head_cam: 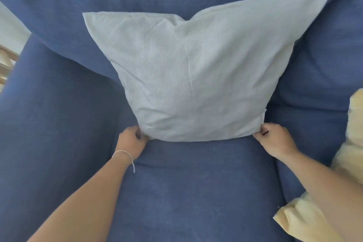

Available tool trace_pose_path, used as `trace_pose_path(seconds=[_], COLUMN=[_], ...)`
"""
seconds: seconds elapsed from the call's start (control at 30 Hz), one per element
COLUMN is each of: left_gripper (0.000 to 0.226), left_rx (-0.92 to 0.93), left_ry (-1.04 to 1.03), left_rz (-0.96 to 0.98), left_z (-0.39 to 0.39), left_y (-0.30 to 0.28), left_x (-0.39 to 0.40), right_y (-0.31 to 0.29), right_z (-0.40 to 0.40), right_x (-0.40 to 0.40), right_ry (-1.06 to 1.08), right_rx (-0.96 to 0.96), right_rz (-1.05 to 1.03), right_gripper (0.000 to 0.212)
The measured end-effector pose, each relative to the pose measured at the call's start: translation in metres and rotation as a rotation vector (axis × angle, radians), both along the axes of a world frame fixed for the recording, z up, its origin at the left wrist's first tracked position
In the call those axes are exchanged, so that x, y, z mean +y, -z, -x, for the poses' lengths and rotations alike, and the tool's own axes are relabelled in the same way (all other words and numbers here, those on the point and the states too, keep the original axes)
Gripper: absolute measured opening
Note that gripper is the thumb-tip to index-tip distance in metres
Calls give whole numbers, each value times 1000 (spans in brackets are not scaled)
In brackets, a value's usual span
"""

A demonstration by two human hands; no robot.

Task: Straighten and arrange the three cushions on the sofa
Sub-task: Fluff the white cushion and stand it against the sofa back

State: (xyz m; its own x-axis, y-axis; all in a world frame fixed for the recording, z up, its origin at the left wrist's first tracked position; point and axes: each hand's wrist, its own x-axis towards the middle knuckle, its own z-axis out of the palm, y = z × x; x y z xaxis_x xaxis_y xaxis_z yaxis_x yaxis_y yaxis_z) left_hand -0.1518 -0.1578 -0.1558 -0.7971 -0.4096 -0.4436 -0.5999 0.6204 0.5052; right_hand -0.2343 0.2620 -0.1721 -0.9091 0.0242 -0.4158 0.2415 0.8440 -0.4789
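A pale grey-white cushion (196, 76) stands upright on the blue sofa (186, 183), leaning on the backrest, its top edge dented in the middle. My left hand (132, 138) grips its lower left corner. My right hand (275, 139) grips its lower right corner. A pale yellow cushion (294, 220) lies at the right edge of the seat, partly behind my right forearm. More yellow fabric (355, 124) shows at the far right; I cannot tell if it is the same cushion.
The sofa's left armrest (49, 124) rises beside my left arm. Beyond it at the far left are a pale wall and a light wooden frame (5, 63). A thin bracelet sits on my left wrist.
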Motion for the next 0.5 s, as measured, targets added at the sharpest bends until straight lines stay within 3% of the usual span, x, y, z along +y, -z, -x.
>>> trace_pose_path(seconds=[0.1, 0.17, 0.3, 0.5], left_gripper=[8, 15, 25, 16], left_rx=[10, 19, 24, 74], left_ry=[-56, -31, 8, -42], left_rz=[-100, -82, 13, -13], left_z=[-9, -10, -12, -22], left_y=[2, 0, 0, -2], left_x=[-5, -4, -8, -8], right_y=[-8, -9, -4, -2], right_z=[-3, -7, -10, -7], right_x=[1, 2, 5, 4], right_ry=[20, 49, 96, 93], right_rx=[-39, -30, 33, 7], right_rz=[103, 156, 32, 17], right_gripper=[5, 11, 37, 31])
